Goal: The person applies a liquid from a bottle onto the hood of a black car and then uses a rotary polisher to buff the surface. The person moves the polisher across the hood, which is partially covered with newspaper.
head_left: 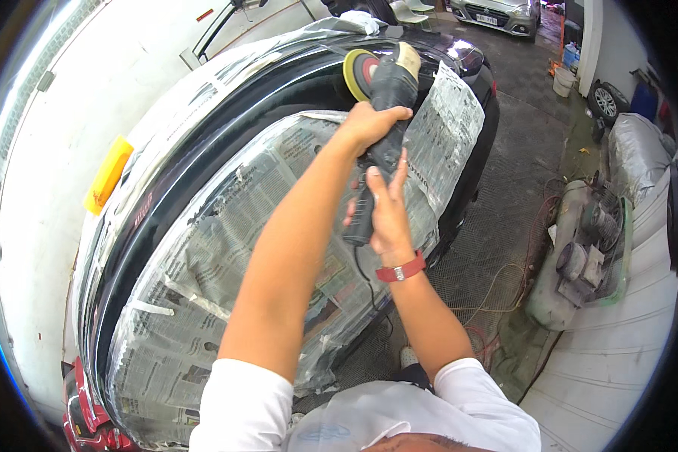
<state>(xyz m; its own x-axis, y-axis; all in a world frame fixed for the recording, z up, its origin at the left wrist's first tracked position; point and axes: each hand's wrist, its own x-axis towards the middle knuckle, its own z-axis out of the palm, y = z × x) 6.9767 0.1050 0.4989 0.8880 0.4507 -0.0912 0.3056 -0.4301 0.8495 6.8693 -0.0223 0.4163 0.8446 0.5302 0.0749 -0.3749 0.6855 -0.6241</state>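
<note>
polisher (386, 151) is occupying the upper centre of the head view. we are grasping its body with our left hand (368, 126) and its rear handle (361, 220) with our right hand (388, 218). its yellow pad (352, 77) is standing on or just beside the black car (305, 94); we cannot tell which.

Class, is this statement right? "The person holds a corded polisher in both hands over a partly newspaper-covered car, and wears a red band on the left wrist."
Wrong wrist: the head view shows the red band on the right, not the left. The rest stands: left hand and right hand hold the corded polisher over the partly newspaper-covered car.
</note>
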